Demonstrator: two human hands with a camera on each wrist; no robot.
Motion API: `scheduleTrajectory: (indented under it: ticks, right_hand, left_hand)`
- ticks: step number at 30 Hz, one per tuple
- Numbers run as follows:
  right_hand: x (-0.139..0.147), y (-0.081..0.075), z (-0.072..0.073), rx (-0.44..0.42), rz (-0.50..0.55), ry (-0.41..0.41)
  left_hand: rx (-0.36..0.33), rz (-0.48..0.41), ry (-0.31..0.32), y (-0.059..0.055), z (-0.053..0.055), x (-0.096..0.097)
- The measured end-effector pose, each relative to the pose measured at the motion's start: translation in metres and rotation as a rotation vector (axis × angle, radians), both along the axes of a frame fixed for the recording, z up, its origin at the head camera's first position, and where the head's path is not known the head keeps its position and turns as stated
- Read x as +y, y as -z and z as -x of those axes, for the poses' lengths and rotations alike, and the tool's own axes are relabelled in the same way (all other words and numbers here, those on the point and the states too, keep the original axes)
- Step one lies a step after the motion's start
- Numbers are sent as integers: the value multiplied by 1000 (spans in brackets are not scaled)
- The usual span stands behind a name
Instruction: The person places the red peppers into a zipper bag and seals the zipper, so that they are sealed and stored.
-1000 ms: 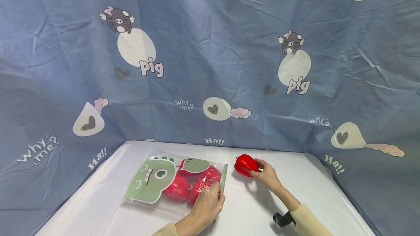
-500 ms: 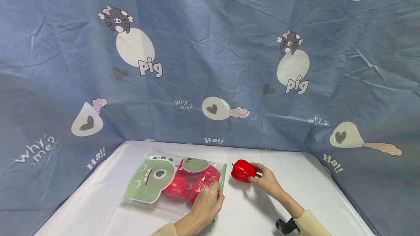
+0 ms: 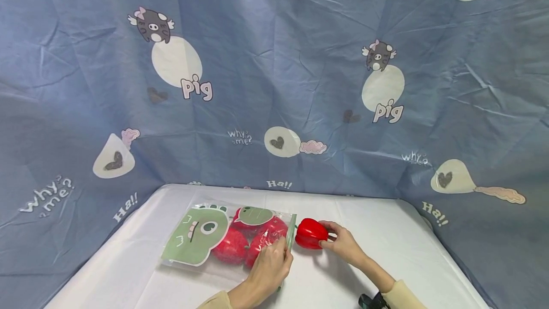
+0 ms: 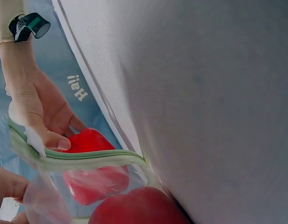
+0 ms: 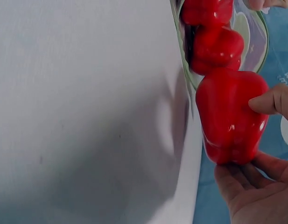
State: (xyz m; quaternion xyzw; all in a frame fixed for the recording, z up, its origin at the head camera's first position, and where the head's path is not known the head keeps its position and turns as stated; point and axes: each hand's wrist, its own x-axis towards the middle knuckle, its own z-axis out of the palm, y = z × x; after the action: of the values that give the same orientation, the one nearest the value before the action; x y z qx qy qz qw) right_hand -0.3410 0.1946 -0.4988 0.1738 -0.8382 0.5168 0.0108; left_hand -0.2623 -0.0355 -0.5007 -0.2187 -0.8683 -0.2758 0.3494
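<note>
A clear zip bag [image 3: 195, 237] with a green monster print lies on the left of the table, with several red bell peppers [image 3: 231, 247] inside. At its right-hand edge my left hand [image 3: 269, 267] pinches the plastic near the green zip strip [image 4: 94, 156]. In the right wrist view the bag's mouth gapes. My right hand [image 3: 341, 243] grips another red bell pepper [image 3: 310, 233] between thumb and fingers, stem toward the bag. That pepper [image 5: 230, 109] is right at the opening, before the peppers inside [image 5: 218, 46].
A white cloth covers the table [image 3: 411, 242]. Behind it hangs a blue curtain [image 3: 240, 61] with pig prints. A dark wrist camera [image 3: 373, 301] sits at the right sleeve.
My right hand has carried the pepper left and nearer to me, from beyond the bag's edge to its opening. My left hand keeps its hold on the bag.
</note>
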Motion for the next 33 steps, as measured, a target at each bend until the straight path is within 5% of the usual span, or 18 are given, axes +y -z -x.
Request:
scheduleTrajectory:
  ticks: [21, 33]
  right_hand:
    - [-27, -30, -30, -21, 4, -77]
    - [-32, 4, -5, -16, -17, -101]
  left_hand:
    - [-38, 2, 31, -2, -1, -1]
    - [-43, 10, 51, -3, -1, -1]
